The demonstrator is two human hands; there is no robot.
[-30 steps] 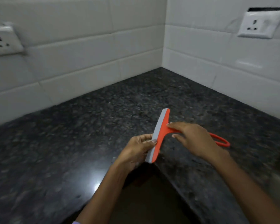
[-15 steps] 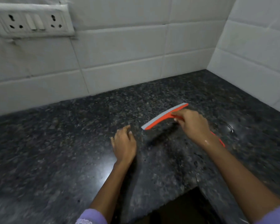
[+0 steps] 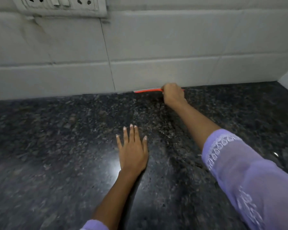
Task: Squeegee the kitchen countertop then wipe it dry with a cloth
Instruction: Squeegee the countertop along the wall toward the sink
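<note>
Head view: squeegee (image 3: 147,90) lies along the desk's (image 3: 56,138) back edge against the tiles (image 3: 156,47), grasped in the right hand (image 3: 173,94). Left hand (image 3: 132,149) rests flat and released nearer the body. Squeegeeing is starting; next comes a firm pull toward the body. A moment earlier the blade hovered mid-desk.

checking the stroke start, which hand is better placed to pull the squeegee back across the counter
Right: the right hand grips the squeegee at the wall's base; the left hand lies flat on the countertop.
</note>
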